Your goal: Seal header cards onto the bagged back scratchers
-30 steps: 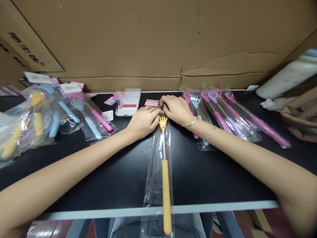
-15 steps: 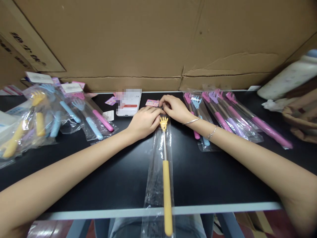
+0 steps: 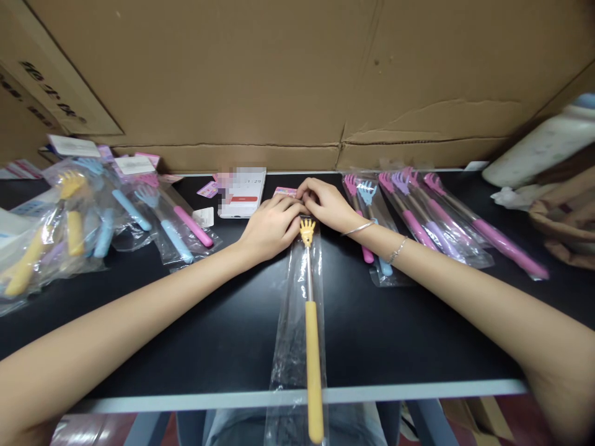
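A yellow back scratcher (image 3: 312, 347) with a hand-shaped head lies in a long clear plastic bag (image 3: 292, 322) down the middle of the black table (image 3: 223, 322), its handle hanging over the near edge. My left hand (image 3: 270, 227) and my right hand (image 3: 325, 203) meet at the bag's far end, just above the scratcher's head. The fingers of both hands are curled and pressed on the bag's top flap. A small pink card (image 3: 284, 191) lies right behind my fingers.
Bagged pink, blue and purple scratchers (image 3: 418, 217) lie in a row at the right. More bagged scratchers (image 3: 69, 217) are heaped at the left. A white phone (image 3: 242, 191) lies behind my left hand. Cardboard boxes (image 3: 297, 80) wall the back. A bottle and cloth sit far right.
My hands have shifted slightly to the left over the bag's top end, now covering more of the pink card. The scratcher and bag stay in place.
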Demonstrator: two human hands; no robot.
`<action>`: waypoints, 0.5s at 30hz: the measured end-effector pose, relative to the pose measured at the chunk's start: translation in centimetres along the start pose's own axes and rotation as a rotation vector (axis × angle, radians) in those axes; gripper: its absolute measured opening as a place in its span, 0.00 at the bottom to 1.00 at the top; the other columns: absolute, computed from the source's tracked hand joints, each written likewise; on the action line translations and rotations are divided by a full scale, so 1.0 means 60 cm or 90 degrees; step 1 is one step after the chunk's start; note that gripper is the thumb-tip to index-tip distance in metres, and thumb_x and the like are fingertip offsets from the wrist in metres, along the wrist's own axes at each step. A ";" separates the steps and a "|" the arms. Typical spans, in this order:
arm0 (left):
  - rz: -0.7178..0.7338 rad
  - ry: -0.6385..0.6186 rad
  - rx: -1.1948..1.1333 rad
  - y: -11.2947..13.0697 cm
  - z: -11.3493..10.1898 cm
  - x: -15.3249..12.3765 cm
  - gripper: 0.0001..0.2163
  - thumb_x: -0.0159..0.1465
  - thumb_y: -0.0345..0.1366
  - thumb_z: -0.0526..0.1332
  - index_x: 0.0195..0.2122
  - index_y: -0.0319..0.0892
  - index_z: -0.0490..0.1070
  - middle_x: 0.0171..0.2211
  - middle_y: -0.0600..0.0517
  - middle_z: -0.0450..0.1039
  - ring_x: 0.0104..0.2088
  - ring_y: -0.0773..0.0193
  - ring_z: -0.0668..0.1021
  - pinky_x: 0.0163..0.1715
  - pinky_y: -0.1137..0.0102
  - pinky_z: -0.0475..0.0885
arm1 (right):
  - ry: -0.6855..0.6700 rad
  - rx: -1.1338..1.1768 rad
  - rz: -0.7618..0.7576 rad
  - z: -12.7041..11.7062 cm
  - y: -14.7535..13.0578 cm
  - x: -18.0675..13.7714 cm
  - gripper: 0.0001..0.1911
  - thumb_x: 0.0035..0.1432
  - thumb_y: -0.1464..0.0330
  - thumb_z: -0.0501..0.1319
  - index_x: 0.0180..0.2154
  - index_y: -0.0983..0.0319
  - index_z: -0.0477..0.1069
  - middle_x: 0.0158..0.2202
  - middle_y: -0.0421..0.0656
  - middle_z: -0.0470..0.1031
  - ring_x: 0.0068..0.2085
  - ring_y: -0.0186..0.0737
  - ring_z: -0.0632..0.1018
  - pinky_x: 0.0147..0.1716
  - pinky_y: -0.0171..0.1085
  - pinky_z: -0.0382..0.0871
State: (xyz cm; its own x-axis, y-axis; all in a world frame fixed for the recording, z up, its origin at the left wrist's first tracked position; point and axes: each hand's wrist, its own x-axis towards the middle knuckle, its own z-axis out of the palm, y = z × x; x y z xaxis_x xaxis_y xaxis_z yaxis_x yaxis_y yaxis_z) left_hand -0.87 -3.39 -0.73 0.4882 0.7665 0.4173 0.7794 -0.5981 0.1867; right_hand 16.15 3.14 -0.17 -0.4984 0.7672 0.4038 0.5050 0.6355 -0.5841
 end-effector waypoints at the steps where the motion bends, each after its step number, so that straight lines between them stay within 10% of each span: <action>1: 0.004 0.013 -0.004 -0.001 0.001 0.000 0.14 0.70 0.32 0.50 0.48 0.39 0.74 0.53 0.45 0.75 0.57 0.51 0.72 0.60 0.55 0.69 | 0.008 0.009 -0.010 0.000 0.000 0.001 0.09 0.56 0.72 0.51 0.36 0.65 0.69 0.37 0.45 0.75 0.36 0.34 0.71 0.40 0.35 0.63; 15: 0.020 0.009 -0.075 0.001 0.001 0.000 0.12 0.65 0.29 0.52 0.46 0.40 0.71 0.51 0.45 0.74 0.56 0.54 0.72 0.61 0.57 0.67 | 0.041 0.093 -0.026 -0.013 -0.018 -0.004 0.07 0.57 0.73 0.50 0.38 0.62 0.63 0.28 0.38 0.71 0.30 0.30 0.72 0.37 0.32 0.66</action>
State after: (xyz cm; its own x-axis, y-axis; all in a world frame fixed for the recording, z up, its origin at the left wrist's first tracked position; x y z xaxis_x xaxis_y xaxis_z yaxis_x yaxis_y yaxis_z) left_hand -0.80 -3.39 -0.74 0.5058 0.7440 0.4367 0.7118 -0.6459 0.2760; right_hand 16.25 2.33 0.91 -0.4672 0.7481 0.4713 0.3757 0.6505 -0.6601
